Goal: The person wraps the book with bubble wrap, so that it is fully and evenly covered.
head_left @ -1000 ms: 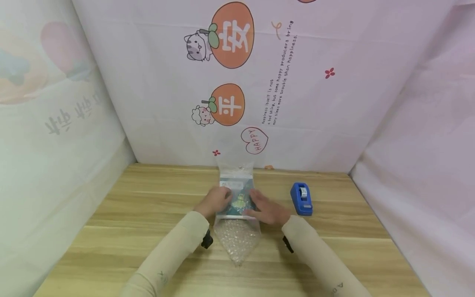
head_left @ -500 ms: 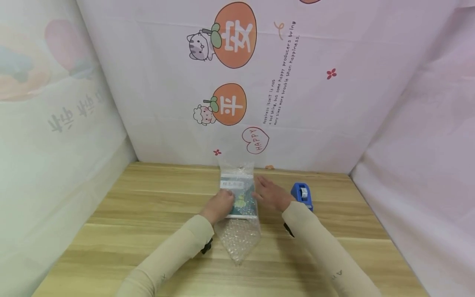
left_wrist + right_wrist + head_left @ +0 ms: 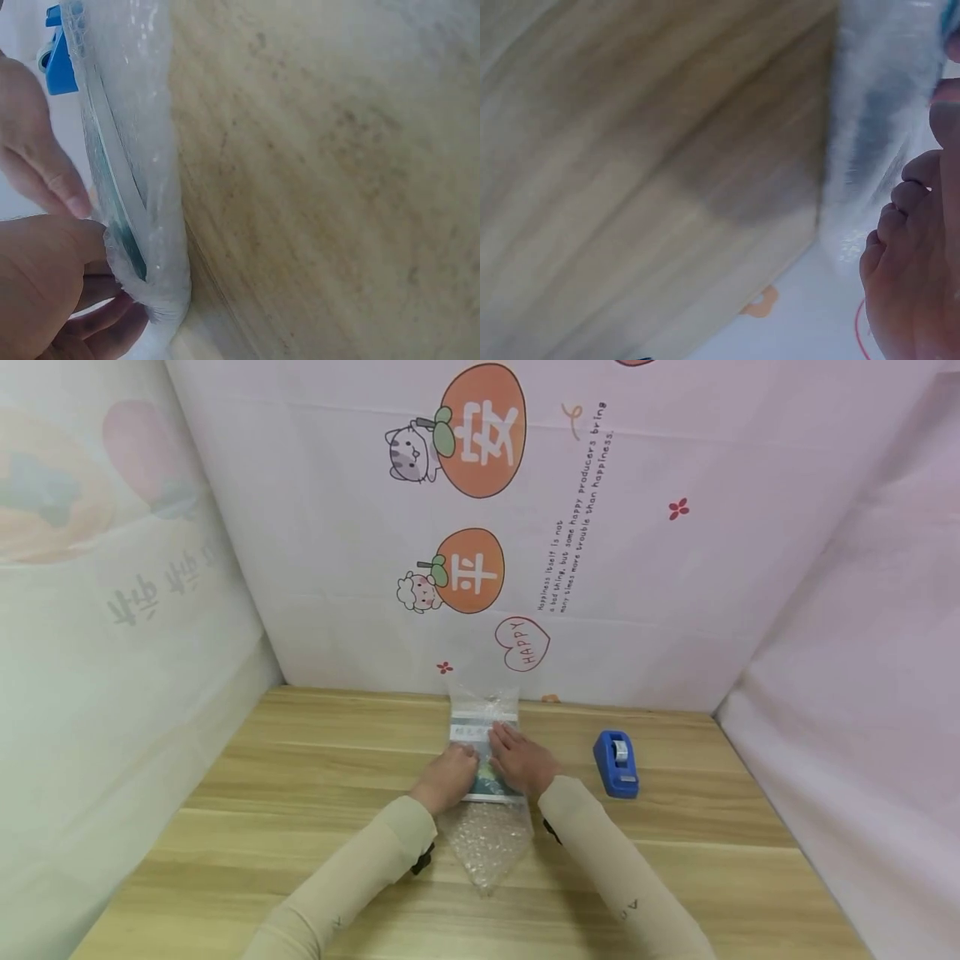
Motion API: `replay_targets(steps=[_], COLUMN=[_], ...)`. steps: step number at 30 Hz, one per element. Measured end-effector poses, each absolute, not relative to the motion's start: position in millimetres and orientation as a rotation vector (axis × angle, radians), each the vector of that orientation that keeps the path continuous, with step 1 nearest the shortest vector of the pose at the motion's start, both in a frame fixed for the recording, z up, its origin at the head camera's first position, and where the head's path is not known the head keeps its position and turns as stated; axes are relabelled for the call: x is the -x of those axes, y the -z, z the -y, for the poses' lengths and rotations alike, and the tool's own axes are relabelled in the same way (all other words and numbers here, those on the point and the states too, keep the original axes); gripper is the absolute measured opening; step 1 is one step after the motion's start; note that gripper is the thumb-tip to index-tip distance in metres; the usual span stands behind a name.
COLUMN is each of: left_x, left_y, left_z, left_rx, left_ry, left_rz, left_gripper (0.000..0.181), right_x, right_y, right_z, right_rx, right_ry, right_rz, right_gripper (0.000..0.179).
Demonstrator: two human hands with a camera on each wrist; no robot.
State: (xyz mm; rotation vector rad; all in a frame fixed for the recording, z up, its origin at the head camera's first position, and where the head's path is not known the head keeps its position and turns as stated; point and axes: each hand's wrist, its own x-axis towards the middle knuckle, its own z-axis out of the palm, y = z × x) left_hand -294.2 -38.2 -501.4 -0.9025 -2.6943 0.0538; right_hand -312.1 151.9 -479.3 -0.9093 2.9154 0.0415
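A flat teal book [image 3: 495, 788] with a white strip lies on bubble wrap [image 3: 486, 845], whose pointed end spreads toward me and whose far end reaches the back wall. At the left edge my left hand [image 3: 447, 775] pinches the bubble wrap [image 3: 165, 225] folded up beside the book; its curled fingers show in the left wrist view. My right hand [image 3: 522, 762] rests on top of the book with fingers extended forward. Seen from the right wrist, the fingers of the right hand [image 3: 911, 277] lie over the wrap's right side. Both hands hide much of the cover.
A blue tape dispenser [image 3: 617, 767] with a roll of tape stands right of the book on the wooden table [image 3: 300, 827]. White printed cloth walls [image 3: 360, 635] close off the back and both sides.
My right hand went from the book's right edge outward to the right, then back left onto the cover. The left hand shifted slightly and kept its grip at the left edge.
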Motion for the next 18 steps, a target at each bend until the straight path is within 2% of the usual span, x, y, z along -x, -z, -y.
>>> replay_targets(steps=[12,18], left_x=[298.3,300.1], left_y=[506.2,512.5], left_z=[40.0,47.1], left_rx=[0.926,0.957], left_ry=[-0.057,0.126], left_rz=[2.689,2.691], left_gripper=[0.013,0.013], right_x=[318.1,316.7], right_y=[494.9,499.2], right_z=[-172.3,-182.8], right_rx=[0.813,0.815], right_ry=[0.11,0.208], right_rz=[-2.869,-2.864], right_gripper=[0.066,0.068])
